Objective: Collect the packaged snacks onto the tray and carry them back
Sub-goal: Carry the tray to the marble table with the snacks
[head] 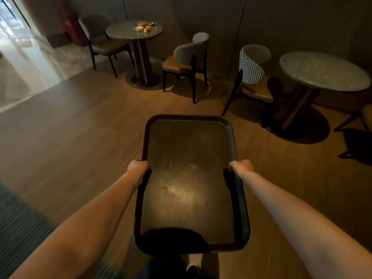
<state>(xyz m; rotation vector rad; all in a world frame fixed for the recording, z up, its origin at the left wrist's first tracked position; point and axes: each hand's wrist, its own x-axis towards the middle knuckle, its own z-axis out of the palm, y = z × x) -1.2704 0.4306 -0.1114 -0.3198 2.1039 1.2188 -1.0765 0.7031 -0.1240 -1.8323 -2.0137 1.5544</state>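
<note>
A dark brown rectangular tray (189, 158) is held out flat in front of me with nothing on it. My left hand (138, 167) grips its left rim and my right hand (241, 167) grips its right rim, about halfway along. Several small packaged snacks (145, 27), orange and pale, lie on a round stone-topped table (124, 32) far ahead at the upper left, well out of reach.
A dark chair (100, 43) stands left of the snack table and a checked-back chair (191, 55) to its right. A second round table (324, 71) and another checked chair (251, 67) stand at the right. Wooden floor stretches between me and them. A glass wall runs along the left.
</note>
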